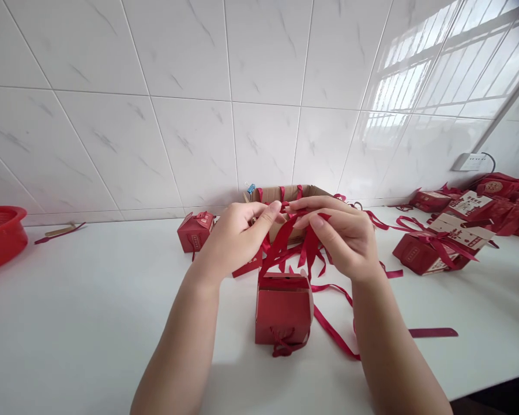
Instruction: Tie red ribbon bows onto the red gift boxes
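A small red box (283, 308) stands upright on the white table, with a cord and tassel on its near side. Above it, red ribbon (281, 245) runs up from its top to both hands. My left hand (248, 233) pinches the ribbon between thumb and fingers. My right hand (339, 233), close beside it, is closed on the ribbon too, with loose ends hanging below. Parts of the ribbon are hidden behind the fingers.
Behind the hands is a cardboard box (318, 193) with ribbons over its edge. Another red box (194, 230) is left of it. Tied boxes (432, 251) lie right, a red basket (2, 236) far left. Loose ribbon (335, 331) lies beside the near box.
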### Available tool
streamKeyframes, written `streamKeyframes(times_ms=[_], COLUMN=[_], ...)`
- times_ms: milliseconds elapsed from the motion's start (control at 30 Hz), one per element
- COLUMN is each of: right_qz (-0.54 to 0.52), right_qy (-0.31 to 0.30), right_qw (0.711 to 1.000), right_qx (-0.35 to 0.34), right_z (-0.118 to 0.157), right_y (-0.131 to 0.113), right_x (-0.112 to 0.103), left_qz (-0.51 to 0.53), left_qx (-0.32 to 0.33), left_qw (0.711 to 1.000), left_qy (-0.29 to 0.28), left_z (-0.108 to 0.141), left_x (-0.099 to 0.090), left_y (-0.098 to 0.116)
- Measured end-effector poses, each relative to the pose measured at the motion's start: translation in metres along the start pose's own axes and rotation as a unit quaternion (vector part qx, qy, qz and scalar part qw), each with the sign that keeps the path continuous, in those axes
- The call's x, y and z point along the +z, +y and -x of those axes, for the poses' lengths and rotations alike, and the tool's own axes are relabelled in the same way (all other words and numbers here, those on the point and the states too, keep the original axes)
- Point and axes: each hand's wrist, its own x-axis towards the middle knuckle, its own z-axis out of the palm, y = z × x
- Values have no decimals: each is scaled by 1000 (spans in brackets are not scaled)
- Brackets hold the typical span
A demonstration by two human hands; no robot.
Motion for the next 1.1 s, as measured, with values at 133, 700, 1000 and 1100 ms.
streamKeyframes(times_ms=[133,700,1000,1100], right_qz=[-25,-46,-15,-4], right_qy=[-26,-99,-148,-163], right_qw=[999,993,989,986], right_qx=[-25,-33,-19,-18], right_z=[-1,-1,-1,-1], right_y=[3,3,-2,-2], right_x=[4,-3,-12,-14], left_qz=[57,201,187,182], left_qx=[-62,-34,-27,-23], left_qw=[992,979,982,983], left_qy=[-93,-20,-21,-14], left_z=[1,-8,-10,-10], left_x=[7,21,19,20], left_y=[5,1,0,1])
